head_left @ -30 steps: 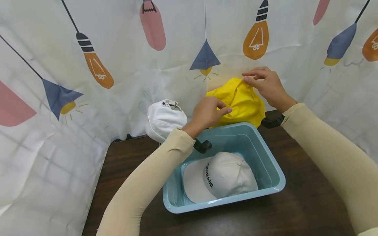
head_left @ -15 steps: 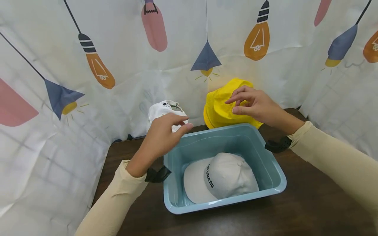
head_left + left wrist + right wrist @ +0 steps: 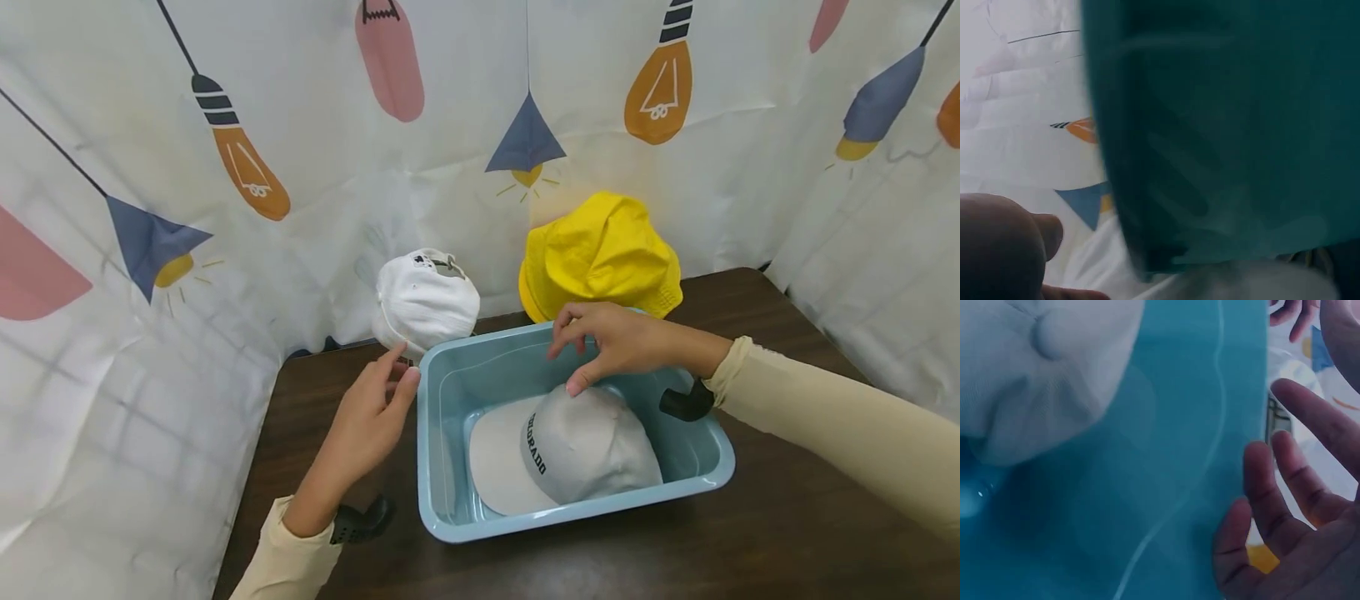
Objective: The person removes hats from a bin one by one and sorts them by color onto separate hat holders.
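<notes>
A pale cap (image 3: 585, 450) with dark COLORADO lettering lies in a light blue plastic tub (image 3: 442, 533), its brim to the left. Over the tub's far side hovers my right hand (image 3: 618, 337), fingers spread and holding nothing; its thumb overlaps the cap's crown in the head view, and I cannot tell whether they touch. My left hand (image 3: 367, 417) is just outside the tub's left wall, fingers loosely bent and holding nothing. Behind the tub sit a white cap (image 3: 427, 304) at the left and a yellow bucket hat (image 3: 600, 258) at the right.
All of this stands on a dark wooden table (image 3: 780, 333). A white curtain (image 3: 330, 167) printed with lamps and bulbs hangs behind and along the sides. In the left wrist view the tub's wall (image 3: 1229, 137) fills most of the frame.
Both hands have left the yellow bucket hat, which stays behind the tub. My left hand has come down to the tub's left side; my right hand has moved forward over the tub.
</notes>
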Tool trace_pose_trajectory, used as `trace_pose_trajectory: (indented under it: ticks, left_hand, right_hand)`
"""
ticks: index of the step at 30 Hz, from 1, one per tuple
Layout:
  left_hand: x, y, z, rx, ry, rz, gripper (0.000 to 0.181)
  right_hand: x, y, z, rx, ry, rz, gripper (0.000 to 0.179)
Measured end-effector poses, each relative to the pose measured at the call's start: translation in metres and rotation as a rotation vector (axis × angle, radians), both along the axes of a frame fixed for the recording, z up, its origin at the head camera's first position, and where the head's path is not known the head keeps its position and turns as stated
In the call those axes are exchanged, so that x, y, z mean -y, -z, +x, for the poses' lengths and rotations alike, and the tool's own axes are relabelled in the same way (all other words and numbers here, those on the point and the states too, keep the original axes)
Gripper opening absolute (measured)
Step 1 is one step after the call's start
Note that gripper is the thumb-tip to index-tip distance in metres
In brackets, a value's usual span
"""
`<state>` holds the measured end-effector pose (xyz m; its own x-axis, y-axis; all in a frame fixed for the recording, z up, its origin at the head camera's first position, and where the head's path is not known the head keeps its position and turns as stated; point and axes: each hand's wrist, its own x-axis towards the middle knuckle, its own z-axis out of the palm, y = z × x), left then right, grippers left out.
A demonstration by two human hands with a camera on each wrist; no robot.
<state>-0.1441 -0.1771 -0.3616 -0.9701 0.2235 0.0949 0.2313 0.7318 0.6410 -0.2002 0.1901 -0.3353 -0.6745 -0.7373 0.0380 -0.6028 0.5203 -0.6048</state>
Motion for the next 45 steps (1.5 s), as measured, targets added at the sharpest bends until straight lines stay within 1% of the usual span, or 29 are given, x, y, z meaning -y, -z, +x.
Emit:
trace_pose_trajectory:
  ticks: [2,5,8,10,14,17,20,23,29,33,36,42,45]
  left_hand:
    - [0.000,0.011,0.003,0.051,0.010,0.051,0.064]
    - [0.000,0.024,0.009,0.132,0.050,0.160,0.068]
    - [-0.001,0.032,0.013,0.206,0.075,0.266,0.077]
    - [-0.003,0.036,0.015,0.243,0.071,0.310,0.082]
    - [-0.006,0.040,0.017,0.286,0.049,0.357,0.083]
    - [-0.008,0.041,0.018,0.288,0.029,0.365,0.083]
    - [-0.009,0.041,0.019,0.287,0.009,0.368,0.083]
    - [-0.009,0.042,0.020,0.284,0.006,0.372,0.082]
    - [-0.008,0.043,0.021,0.267,0.011,0.375,0.080]
    - [-0.008,0.043,0.021,0.258,0.011,0.379,0.080]
    - [-0.009,0.042,0.021,0.254,0.009,0.383,0.080]
    - [-0.009,0.042,0.022,0.247,0.007,0.376,0.079]
    - [-0.010,0.042,0.022,0.238,0.005,0.373,0.079]
  right_hand:
    - [0.004,0.004,0.000,0.045,-0.029,0.021,0.048]
    - [0.009,0.010,-0.001,0.113,-0.071,0.051,0.052]
    - [0.014,0.017,-0.003,0.175,-0.120,0.093,0.054]
    - [0.016,0.022,-0.004,0.215,-0.134,0.145,0.056]
    - [0.020,0.028,-0.005,0.279,-0.145,0.267,0.063]
    - [0.019,0.031,-0.005,0.308,-0.149,0.337,0.072]
    - [0.017,0.032,-0.005,0.322,-0.153,0.374,0.078]
    - [0.015,0.034,-0.005,0.312,-0.160,0.392,0.075]
    - [0.016,0.037,-0.006,0.273,-0.145,0.400,0.061]
    - [0.016,0.038,-0.007,0.257,-0.130,0.401,0.063]
    - [0.016,0.040,-0.007,0.230,-0.130,0.396,0.061]
    - [0.016,0.044,-0.008,0.153,-0.148,0.362,0.038]
    - [0.017,0.046,-0.009,0.129,-0.153,0.349,0.029]
